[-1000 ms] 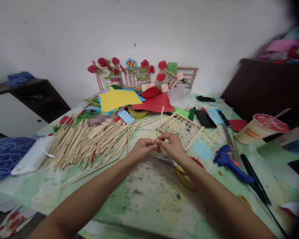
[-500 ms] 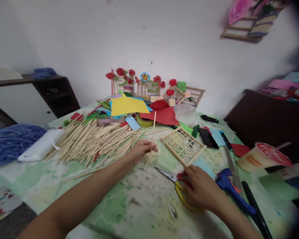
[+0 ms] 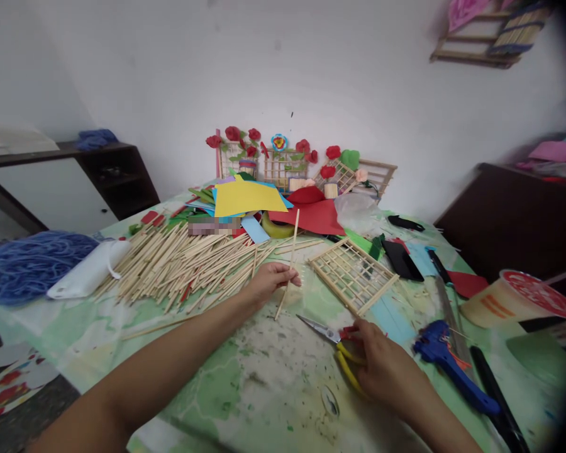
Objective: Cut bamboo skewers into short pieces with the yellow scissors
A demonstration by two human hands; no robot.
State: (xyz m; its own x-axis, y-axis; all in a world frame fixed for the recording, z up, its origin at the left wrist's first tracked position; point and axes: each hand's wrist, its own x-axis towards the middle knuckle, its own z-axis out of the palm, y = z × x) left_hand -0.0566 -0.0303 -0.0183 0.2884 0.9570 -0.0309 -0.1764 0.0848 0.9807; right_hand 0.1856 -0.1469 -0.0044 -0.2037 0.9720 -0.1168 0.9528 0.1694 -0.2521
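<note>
My left hand [image 3: 277, 281] pinches a thin bamboo stick [image 3: 294, 242], which stands tilted just above the table. My right hand [image 3: 382, 362] is closed around the red and yellow handles of scissors [image 3: 327, 331]. Their metal blades point left, towards the lower end of the stick, without touching it. Beyond my right hand lies a small lattice frame [image 3: 353, 275] made of similar sticks. A large pile of loose sticks [image 3: 183, 264] spreads to the left of my left hand.
Blue yarn [image 3: 33, 264] and a white object [image 3: 89, 269] lie left. Coloured paper [image 3: 249, 198] and flower-decorated lattices [image 3: 283, 165] stand behind. At right are a phone [image 3: 402, 260], a blue glue gun [image 3: 453, 365], a knife-like blade [image 3: 450, 318] and a sealed drink cup [image 3: 514, 299].
The camera view has shifted slightly. My right hand has drawn back a little from the lattice frame with the scissors. My left hand still holds the stick in nearly the same place.
</note>
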